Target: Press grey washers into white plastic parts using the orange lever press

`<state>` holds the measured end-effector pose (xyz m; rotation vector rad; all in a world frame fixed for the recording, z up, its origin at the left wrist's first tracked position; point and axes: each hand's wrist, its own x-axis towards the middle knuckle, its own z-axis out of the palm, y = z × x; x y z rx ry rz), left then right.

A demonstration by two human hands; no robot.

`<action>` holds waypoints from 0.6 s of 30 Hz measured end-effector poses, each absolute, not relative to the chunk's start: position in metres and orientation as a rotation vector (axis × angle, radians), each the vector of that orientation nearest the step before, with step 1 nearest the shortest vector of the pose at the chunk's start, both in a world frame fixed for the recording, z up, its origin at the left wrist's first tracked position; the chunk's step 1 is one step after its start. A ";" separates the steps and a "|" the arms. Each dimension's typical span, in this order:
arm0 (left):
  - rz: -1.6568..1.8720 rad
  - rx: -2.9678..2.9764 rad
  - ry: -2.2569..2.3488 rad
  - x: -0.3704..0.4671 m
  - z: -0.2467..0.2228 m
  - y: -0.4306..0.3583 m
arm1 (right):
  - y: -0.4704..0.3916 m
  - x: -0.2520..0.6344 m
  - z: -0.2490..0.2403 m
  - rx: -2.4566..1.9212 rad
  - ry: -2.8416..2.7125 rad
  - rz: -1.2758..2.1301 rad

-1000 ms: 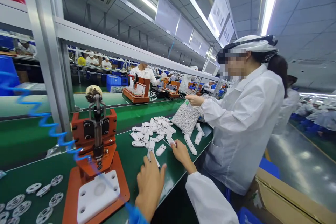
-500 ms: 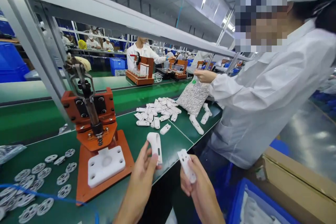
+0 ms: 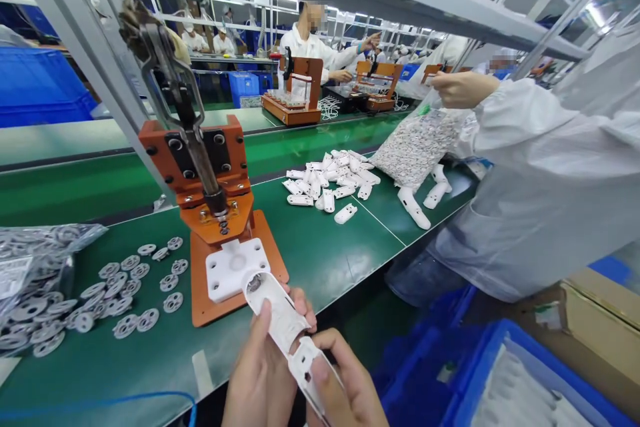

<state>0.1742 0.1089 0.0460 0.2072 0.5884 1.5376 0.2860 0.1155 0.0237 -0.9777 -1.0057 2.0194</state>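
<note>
My left hand (image 3: 265, 360) is closed around a white plastic shell (image 3: 275, 303), its hollow inside facing up and its rounded end near the press. In my right hand (image 3: 345, 380) is a smaller white plastic cover (image 3: 310, 367) with small holes. The two pieces meet end to end; whether they are joined I cannot tell. Just beyond the shell stands an orange toggle press (image 3: 215, 213) with a white block (image 3: 237, 270) on its base. A pile of white plastic covers (image 3: 330, 177) lies on the green bench beyond my hands.
Grey round discs (image 3: 120, 287) and a plastic bag of discs (image 3: 40, 280) lie at left. A blue air hose (image 3: 100, 403) crosses the front. A co-worker's hand (image 3: 463, 88) holds a bag of small parts (image 3: 420, 147). A blue bin (image 3: 500, 340) stands at lower right.
My hands have come together, bringing the shell and cover end to end. The shell has turned to show its hollow inside. My view has shifted, with the press now appearing larger.
</note>
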 end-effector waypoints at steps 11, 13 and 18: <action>1.565 0.278 0.673 0.185 0.050 0.107 | 0.116 0.284 0.018 -1.018 -1.070 1.978; 1.557 0.302 0.685 0.185 0.048 0.105 | 0.115 0.285 0.020 -1.006 -1.091 1.985; 1.548 0.307 0.722 0.185 0.046 0.102 | 0.112 0.286 0.027 -0.975 -1.031 2.070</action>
